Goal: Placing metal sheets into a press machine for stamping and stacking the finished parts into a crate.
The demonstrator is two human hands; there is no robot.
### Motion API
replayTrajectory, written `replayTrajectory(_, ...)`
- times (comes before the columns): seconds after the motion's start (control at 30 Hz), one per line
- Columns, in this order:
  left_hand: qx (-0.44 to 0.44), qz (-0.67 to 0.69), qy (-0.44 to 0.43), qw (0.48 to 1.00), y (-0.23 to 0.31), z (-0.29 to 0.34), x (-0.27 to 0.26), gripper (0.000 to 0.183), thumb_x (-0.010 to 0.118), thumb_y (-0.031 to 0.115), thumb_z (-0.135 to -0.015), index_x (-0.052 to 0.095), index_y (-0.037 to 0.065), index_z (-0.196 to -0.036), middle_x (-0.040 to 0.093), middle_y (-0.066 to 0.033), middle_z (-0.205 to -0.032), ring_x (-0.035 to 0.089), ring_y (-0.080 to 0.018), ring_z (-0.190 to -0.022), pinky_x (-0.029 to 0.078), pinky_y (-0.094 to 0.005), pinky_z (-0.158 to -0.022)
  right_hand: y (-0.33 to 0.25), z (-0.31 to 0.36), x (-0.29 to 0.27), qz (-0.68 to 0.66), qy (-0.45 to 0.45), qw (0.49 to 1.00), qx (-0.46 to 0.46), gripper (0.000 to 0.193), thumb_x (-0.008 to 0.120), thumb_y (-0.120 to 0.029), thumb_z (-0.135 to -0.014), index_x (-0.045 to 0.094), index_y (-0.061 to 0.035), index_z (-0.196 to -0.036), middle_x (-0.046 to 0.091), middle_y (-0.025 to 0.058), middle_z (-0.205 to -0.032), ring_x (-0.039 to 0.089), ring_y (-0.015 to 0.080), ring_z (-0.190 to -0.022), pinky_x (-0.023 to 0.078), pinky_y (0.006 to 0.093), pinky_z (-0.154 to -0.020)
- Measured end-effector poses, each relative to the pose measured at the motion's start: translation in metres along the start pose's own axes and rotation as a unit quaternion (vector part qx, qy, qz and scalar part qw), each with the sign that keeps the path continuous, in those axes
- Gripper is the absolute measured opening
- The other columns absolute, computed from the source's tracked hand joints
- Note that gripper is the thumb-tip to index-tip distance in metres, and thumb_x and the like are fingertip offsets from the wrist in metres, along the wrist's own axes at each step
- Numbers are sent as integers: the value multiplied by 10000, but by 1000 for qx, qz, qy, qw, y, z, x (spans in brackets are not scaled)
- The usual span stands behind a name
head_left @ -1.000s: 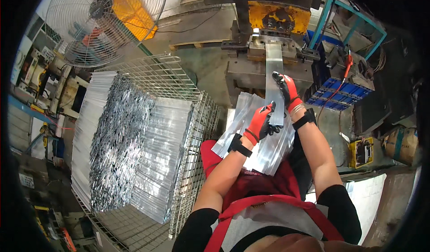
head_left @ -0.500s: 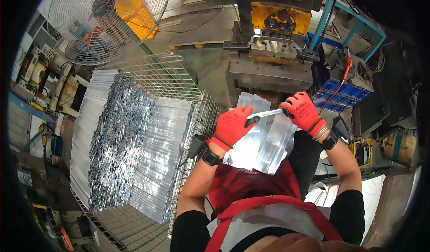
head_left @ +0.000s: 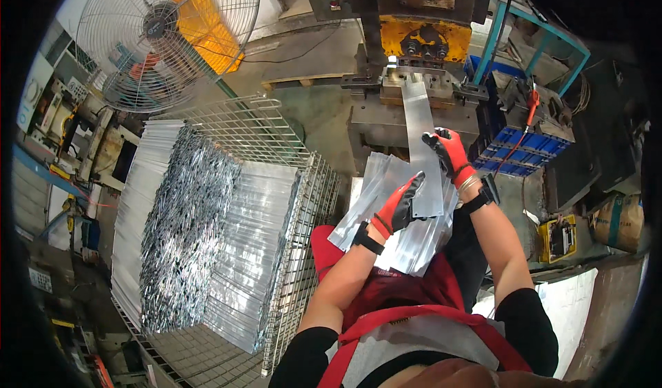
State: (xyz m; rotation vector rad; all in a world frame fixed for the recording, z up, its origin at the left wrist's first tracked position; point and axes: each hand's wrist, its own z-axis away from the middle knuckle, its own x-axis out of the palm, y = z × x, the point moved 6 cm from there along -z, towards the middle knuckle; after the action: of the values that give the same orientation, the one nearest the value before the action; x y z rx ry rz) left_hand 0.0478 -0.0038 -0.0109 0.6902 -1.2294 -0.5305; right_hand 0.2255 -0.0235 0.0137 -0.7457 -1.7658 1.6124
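A long flat metal strip points away from me, with small holes at its near corners and its far end over the die of the press. My right hand, in a red glove with black fingertips, is closed on the strip's right edge. At the left edge near the close end, my left hand, gloved alike, has its thumb up and its fingers partly under the strip; it appears to grip it. Below both hands, a loose stack of similar strips lies fanned out over my lap.
To the left stands a wire mesh cage packed with stacked metal strips. A large fan is behind it. Blue crates with metal parts are right of the press, and a yellow bin sits lower right.
The strip between my hands has turned from lying crosswise to pointing away, its far end now over the press die. My left hand has moved right and nearer; the stack below looks more fanned.
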Motion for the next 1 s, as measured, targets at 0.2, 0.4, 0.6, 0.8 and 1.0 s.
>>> replayTrajectory(0.2, 66, -98, -38, 992, -2, 2, -12, 448, 403, 317, -943, 417, 20, -1278, 572, -87, -1091, 623, -150, -815, 515, -265, -599, -2, 10, 10, -69, 17, 997, -12, 236, 677, -190, -759, 513, -94, -620, 422, -101, -608, 350, 18, -572, 294, 226, -495)
replayTrajectory(0.4, -80, 31, -40, 995, 7, -2, 12, 490, 385, 418, -930, 534, -9, -1119, 631, -147, -864, 632, -184, -625, 501, -248, -496, 12, -16, -1, -90, 19, 996, 19, 205, 686, -175, -748, 526, -113, -636, 452, -86, -623, 388, 44, -567, 335, 227, -513)
replayTrajectory(0.6, -40, 57, 21, 997, 18, -15, 7, 421, 447, 387, -916, 547, -3, -1039, 622, -137, -897, 610, -193, -558, 476, -257, -407, 5, -24, 5, -141, -35, 988, 44, 82, 615, -145, -776, 620, -64, -790, 583, -1, -727, 535, 114, -655, 454, 279, -610)
replayTrajectory(0.8, -25, 32, 29, 999, 17, -15, 5, 392, 469, 376, -909, 561, 7, -1004, 628, -123, -863, 604, -162, -556, 475, -238, -410, 12, -25, 5, -173, -24, 984, 32, 110, 583, -117, -789, 642, -29, -817, 631, 30, -783, 585, 130, -708, 474, 273, -662)
replayTrajectory(1.0, -37, 14, 31, 999, 18, -15, 7, 380, 474, 367, -909, 560, 9, -1001, 627, -122, -860, 605, -163, -559, 473, -236, -408, 22, -31, 2, -153, -42, 986, 51, 158, 620, -175, -785, 635, -31, -848, 633, 30, -802, 582, 120, -748, 462, 266, -703)
